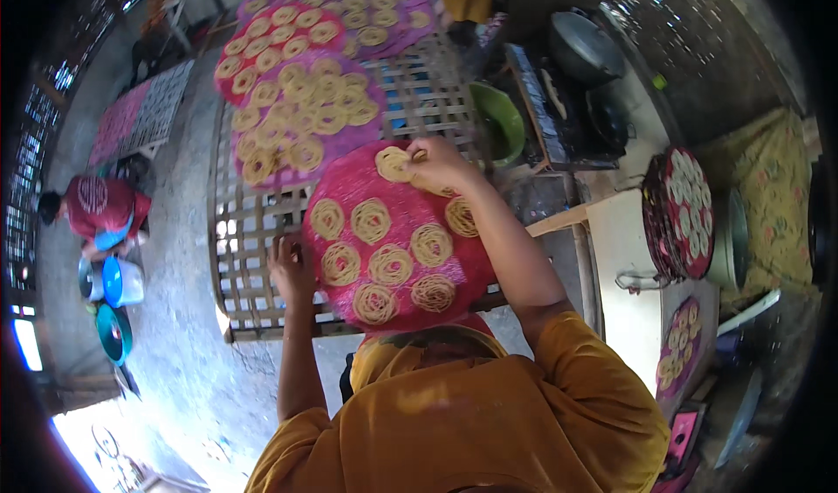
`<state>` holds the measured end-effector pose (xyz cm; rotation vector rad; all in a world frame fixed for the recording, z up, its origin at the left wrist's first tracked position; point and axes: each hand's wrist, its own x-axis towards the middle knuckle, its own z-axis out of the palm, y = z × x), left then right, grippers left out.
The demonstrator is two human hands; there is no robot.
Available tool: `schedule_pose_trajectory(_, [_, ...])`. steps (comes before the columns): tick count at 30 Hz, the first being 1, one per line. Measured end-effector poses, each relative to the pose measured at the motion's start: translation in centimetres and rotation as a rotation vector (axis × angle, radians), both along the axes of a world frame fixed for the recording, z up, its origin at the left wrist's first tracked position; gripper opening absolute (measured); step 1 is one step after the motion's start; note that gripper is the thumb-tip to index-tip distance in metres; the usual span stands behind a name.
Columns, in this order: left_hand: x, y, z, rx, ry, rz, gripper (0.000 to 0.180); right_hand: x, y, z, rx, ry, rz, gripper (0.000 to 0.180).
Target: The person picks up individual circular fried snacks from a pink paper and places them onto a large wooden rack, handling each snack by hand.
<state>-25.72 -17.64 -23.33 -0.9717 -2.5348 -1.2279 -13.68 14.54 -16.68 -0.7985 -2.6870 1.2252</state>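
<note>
A round pink-red mesh mat (401, 209) lies in front of me, with several coiled nests of thin yellowish noodles spread over it. At the mat's far edge my right hand (441, 168) pinches the rim of a noodle nest (393, 164). Part of another nest shows under that hand. My left hand (291, 270) is beside the mat's left edge, fingers loosely curled and apart, with nothing visible in them. One noodle nest (327, 219) on the mat lies closest to it.
A slatted bamboo rack (234, 296) carries the mat and more nest-covered cloths (301, 113) beyond. To the right stand a green basin (497, 122), a large dark pot (587, 49) and a stack of round trays (685, 213). At left another person (100, 209) crouches by tubs (122, 281).
</note>
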Motion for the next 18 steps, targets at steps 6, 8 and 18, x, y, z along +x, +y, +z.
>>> schedule_pose_trajectory(6, [-2.0,-1.0,-5.2,0.153,-0.184,-0.017,0.031,19.0,-1.6,11.4,-0.162,0.324,-0.06,0.023])
schedule_pose_trajectory(8, [1.4,1.1,-0.3,0.149,-0.68,0.041,0.053,28.7,-1.7,12.9,-0.194,0.308,-0.297,0.023])
schedule_pose_trajectory(18, [13.5,11.8,0.7,-0.012,-0.257,-0.268,0.053,78.7,-12.1,16.0,0.319,-0.062,-1.614,0.024])
